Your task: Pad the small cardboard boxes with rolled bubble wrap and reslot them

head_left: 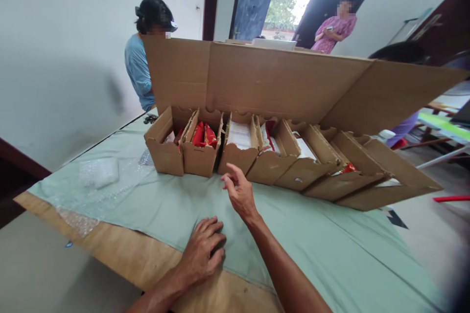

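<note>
My left hand (204, 249) lies on the pale green cloth (165, 205) close to the table's front edge, palm down, fingers apart and holding nothing. Farther forward, my right hand (240, 193) is raised in front of a row of open cardboard boxes (237, 159), its index finger extended and nothing in its grasp. Red packets (204, 135) stand in the second box from the left. White bubble-wrapped contents (239, 135) fill much of the third box. Another red packet (348, 168) shows partly in a box toward the right, where the boxes lean.
A tall folded cardboard panel (286, 78) stands behind the boxes. Bubble wrap (98, 172) lies at the left on the cloth. A person in blue (137, 71) is beyond the table's left end; another in pink (336, 32) stands by the doorway.
</note>
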Action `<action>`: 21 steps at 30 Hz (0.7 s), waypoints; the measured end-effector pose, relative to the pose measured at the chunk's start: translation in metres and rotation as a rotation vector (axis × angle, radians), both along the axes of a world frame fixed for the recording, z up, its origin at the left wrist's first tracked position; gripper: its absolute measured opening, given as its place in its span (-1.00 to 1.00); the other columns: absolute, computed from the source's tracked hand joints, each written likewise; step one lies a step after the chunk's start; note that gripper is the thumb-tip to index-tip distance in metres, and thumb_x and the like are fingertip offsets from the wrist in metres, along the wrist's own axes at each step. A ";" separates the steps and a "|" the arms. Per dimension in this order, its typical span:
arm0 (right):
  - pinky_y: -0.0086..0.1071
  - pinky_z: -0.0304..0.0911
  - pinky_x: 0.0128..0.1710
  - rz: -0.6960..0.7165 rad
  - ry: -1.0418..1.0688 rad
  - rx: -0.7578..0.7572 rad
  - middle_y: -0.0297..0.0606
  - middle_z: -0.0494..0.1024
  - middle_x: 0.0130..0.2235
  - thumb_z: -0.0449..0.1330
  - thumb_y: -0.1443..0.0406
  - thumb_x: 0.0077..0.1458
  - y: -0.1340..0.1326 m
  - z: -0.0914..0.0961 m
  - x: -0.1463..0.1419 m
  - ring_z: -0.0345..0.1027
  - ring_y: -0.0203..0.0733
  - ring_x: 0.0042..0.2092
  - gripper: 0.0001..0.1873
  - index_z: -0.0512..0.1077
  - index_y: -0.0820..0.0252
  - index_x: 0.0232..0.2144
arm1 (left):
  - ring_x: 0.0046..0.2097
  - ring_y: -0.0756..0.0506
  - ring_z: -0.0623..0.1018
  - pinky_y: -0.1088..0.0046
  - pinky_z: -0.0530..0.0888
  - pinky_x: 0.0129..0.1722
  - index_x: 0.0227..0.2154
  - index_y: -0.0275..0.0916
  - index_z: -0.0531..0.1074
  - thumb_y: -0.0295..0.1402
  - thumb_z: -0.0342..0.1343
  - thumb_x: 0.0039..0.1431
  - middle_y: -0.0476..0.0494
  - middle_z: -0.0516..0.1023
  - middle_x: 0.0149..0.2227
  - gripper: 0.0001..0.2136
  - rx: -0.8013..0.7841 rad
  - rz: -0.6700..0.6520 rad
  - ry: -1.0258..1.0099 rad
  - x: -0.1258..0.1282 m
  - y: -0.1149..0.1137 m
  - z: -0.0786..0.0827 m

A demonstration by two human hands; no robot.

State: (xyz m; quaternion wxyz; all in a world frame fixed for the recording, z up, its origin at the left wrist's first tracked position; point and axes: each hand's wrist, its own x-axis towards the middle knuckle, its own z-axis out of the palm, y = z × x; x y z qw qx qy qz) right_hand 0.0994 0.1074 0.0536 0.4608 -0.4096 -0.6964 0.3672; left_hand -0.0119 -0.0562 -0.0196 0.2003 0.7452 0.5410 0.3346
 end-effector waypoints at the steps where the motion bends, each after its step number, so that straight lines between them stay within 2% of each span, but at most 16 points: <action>1: -0.40 0.38 -0.32 0.032 -0.041 0.042 -0.32 0.62 -0.31 0.13 0.18 0.19 0.007 0.015 -0.013 0.44 -0.27 -0.41 -0.45 0.37 0.10 0.22 | 0.28 -0.35 0.44 -0.18 0.33 0.28 -0.09 -0.18 0.58 -0.49 0.12 0.13 -0.27 0.57 0.14 -0.70 0.015 0.011 -0.051 0.000 0.001 -0.001; 3: -0.43 0.35 -0.34 0.078 -0.161 0.116 -0.39 0.60 -0.37 0.16 0.24 0.16 0.023 0.043 -0.036 0.42 -0.27 -0.43 -0.39 0.33 0.05 0.27 | 0.19 -0.31 0.52 -0.10 0.42 0.22 -0.13 -0.19 0.59 -0.51 0.10 0.14 -0.27 0.61 0.07 -0.72 0.047 0.068 -0.163 -0.002 0.002 -0.005; 6: -0.42 0.35 -0.35 0.091 -0.289 0.151 -0.45 0.57 -0.46 0.14 0.28 0.16 0.041 0.066 -0.061 0.45 -0.24 -0.43 -0.50 0.47 -0.03 0.15 | 0.17 -0.28 0.53 -0.02 0.49 0.16 -0.09 -0.21 0.57 -0.51 0.06 0.18 -0.33 0.55 0.13 -0.71 0.107 0.290 -0.320 -0.004 0.004 -0.011; 8: -0.42 0.36 -0.37 0.083 -0.310 0.154 -0.44 0.56 -0.51 0.10 0.28 0.19 0.045 0.069 -0.068 0.47 -0.21 -0.42 -0.60 0.56 -0.06 0.03 | 0.24 -0.28 0.46 -0.01 0.47 0.19 0.01 -0.21 0.52 -0.50 0.04 0.20 -0.35 0.46 0.22 -0.66 0.139 0.451 -0.412 -0.005 0.006 -0.010; 11: -0.40 0.37 -0.39 0.068 -0.324 0.156 -0.40 0.57 -0.52 0.09 0.27 0.21 0.041 0.065 -0.066 0.49 -0.19 -0.44 -0.68 0.62 -0.03 -0.13 | 0.31 -0.28 0.38 -0.01 0.41 0.25 0.14 -0.19 0.41 -0.45 0.04 0.24 -0.33 0.35 0.30 -0.59 0.135 0.571 -0.548 -0.008 0.007 -0.003; 14: -0.39 0.39 -0.37 0.061 -0.327 0.157 -0.37 0.61 -0.49 0.10 0.29 0.20 0.022 0.067 -0.052 0.52 -0.20 -0.45 -0.70 0.64 0.02 -0.20 | 0.37 -0.26 0.29 0.03 0.29 0.34 0.21 -0.17 0.33 -0.36 0.06 0.28 -0.30 0.28 0.34 -0.56 0.108 0.634 -0.704 -0.013 0.009 0.003; 16: -0.39 0.40 -0.35 0.072 -0.324 0.161 -0.36 0.62 -0.49 0.10 0.30 0.19 0.000 0.074 -0.035 0.53 -0.21 -0.45 -0.72 0.64 0.05 -0.22 | 0.38 -0.26 0.28 0.07 0.24 0.37 0.24 -0.18 0.29 -0.25 0.05 0.31 -0.30 0.27 0.35 -0.54 0.067 0.703 -0.847 -0.018 0.011 0.004; 19: -0.39 0.39 -0.33 0.134 -0.305 0.150 -0.36 0.61 -0.50 0.11 0.27 0.20 -0.043 0.085 0.007 0.52 -0.21 -0.44 -0.73 0.63 0.09 -0.23 | 0.33 -0.26 0.36 0.09 0.25 0.36 0.23 -0.22 0.29 -0.08 -0.01 0.35 -0.36 0.34 0.30 -0.51 0.021 0.815 -1.041 -0.028 0.013 0.003; 21: -0.38 0.41 -0.32 0.190 -0.292 0.096 -0.34 0.62 -0.48 0.11 0.23 0.22 -0.071 0.089 0.048 0.53 -0.20 -0.42 -0.74 0.62 0.09 -0.25 | 0.32 -0.23 0.39 0.13 0.27 0.35 0.22 -0.22 0.29 0.00 -0.05 0.36 -0.35 0.37 0.28 -0.49 0.036 0.832 -1.089 -0.033 0.011 0.003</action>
